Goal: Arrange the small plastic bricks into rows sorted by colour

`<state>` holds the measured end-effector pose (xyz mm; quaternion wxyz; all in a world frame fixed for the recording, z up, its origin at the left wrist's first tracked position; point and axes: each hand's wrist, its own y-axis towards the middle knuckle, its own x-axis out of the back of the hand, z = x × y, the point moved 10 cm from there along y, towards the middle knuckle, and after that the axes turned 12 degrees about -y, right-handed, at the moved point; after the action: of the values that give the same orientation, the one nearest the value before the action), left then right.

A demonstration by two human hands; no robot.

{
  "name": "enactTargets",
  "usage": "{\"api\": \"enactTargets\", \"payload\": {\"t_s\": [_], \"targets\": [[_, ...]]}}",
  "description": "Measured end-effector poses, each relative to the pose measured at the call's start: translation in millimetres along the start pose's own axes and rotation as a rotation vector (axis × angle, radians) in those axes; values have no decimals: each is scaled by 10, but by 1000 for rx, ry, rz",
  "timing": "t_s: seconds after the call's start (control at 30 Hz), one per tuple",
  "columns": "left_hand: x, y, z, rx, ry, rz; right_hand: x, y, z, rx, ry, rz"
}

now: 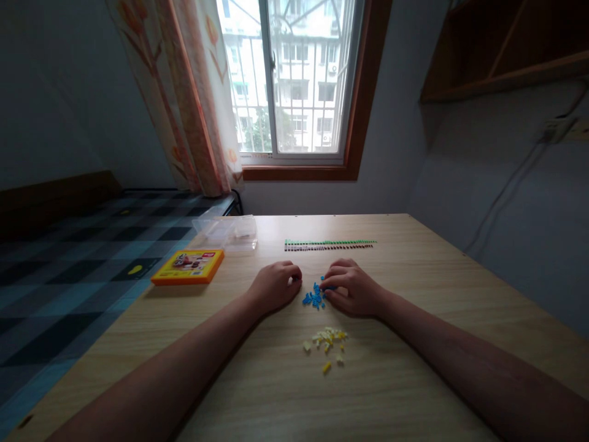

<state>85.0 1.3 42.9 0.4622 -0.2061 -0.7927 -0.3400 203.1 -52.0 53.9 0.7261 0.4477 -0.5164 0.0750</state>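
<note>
Blue bits (313,298): one small heap on the table (414,368), between the two hands.
Right hand (352,287): the nearer one; it touches the heap, and its fingertips squeeze together on a blue bit.
Left hand (276,285): just left of the heap, curled in (I cannot tell if it holds anything).
Heap's long way: it slants up toward the right fingertips.
Counts: one blue heap, one yellow heap (327,341), one green row (329,242), one black row (322,248), one orange box (188,266), one clear box (227,232); the single bits are too tiny to count.
</note>
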Motion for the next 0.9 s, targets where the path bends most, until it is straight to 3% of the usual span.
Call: {"api": "enactTargets", "payload": {"t_s": [0.5,0.9], "targets": [[0,-3,10,-4,16,-11,-49,4,-73,-19,-24,13],[22,-6,35,26,48,-22,63,-20,-118,-67,-25,-108]]}}
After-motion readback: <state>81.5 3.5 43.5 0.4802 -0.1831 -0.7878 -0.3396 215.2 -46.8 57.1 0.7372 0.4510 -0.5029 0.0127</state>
